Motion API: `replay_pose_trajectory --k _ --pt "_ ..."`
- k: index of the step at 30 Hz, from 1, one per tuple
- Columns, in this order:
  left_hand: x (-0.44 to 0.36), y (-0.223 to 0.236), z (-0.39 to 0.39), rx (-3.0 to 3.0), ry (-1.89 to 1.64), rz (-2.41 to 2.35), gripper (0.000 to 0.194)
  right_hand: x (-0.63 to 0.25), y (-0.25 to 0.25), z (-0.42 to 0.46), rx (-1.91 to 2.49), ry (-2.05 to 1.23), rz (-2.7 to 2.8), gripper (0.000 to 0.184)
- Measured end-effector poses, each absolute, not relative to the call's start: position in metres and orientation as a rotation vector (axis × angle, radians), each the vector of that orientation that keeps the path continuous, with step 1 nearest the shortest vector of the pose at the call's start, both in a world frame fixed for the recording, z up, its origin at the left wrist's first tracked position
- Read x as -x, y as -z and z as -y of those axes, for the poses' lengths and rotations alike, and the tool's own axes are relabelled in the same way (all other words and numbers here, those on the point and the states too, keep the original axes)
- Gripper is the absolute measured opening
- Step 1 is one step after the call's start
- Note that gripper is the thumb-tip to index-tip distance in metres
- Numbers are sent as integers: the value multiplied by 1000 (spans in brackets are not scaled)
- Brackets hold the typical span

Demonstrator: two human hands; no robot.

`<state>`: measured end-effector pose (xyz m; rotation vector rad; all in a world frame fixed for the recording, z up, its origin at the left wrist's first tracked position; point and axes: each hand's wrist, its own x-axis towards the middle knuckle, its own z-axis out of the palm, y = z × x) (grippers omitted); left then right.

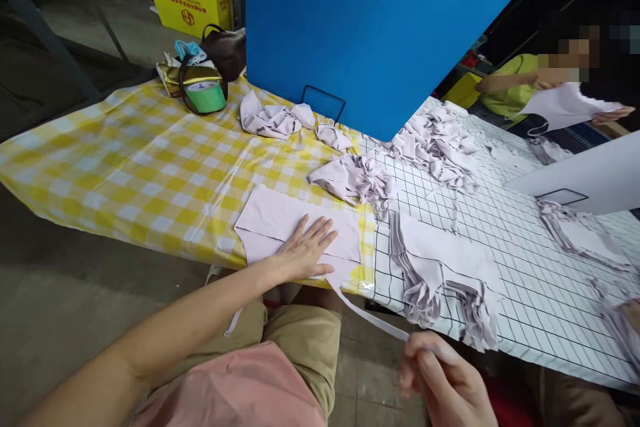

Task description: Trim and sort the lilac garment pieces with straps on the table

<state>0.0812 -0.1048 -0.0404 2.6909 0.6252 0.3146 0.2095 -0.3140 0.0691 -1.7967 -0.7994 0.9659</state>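
Note:
A pale lilac strappy garment [275, 213], which looks like a camisole, lies flat and folded over at the edge of the yellow checked tablecloth [165, 167]. My left hand [307, 250] rests on it palm down, fingers spread. From the garment's near side a thin strap [373, 320] stretches off the table edge to my right hand [447, 377], whose fingers are closed round its end. Another narrow strap [233, 322] hangs over my lap. Right of the garment is a neat stack of similar lilac garments [445, 247]; a crumpled lilac bunch [357, 177] sits just beyond it.
A large blue panel [350, 27] stands on a wire holder [325, 103] at the back. More crumpled garments [273, 117] lie before it. Green tape [206, 97] sits back left. Across the table, a person [510, 87] holds a lilac garment near a white panel [590, 170].

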Motion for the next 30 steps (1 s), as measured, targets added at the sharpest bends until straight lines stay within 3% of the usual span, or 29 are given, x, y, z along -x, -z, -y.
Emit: replay_pose_trajectory --k 4,7,15,24,27,30 --pt "-76 15 128 -2397 -494 -510 34 -200 -62 286 1980 -871 960 41" --pt "-71 -6 145 -1993 -442 -467 21 -192 -57 275 2016 -906 1054 45" --pt "-69 -10 148 -1115 -273 -394 28 -189 -47 269 2023 -1002 1208 38" --pt "-67 -7 143 -1295 -282 -613 18 -195 -25 265 1988 -655 1295 29" --pt "-68 -10 145 -1394 -234 -696 18 -187 -13 259 1863 -769 1205 45" --pt "-70 -10 145 -1426 -207 -768 18 -178 -5 250 1853 -770 1196 34"
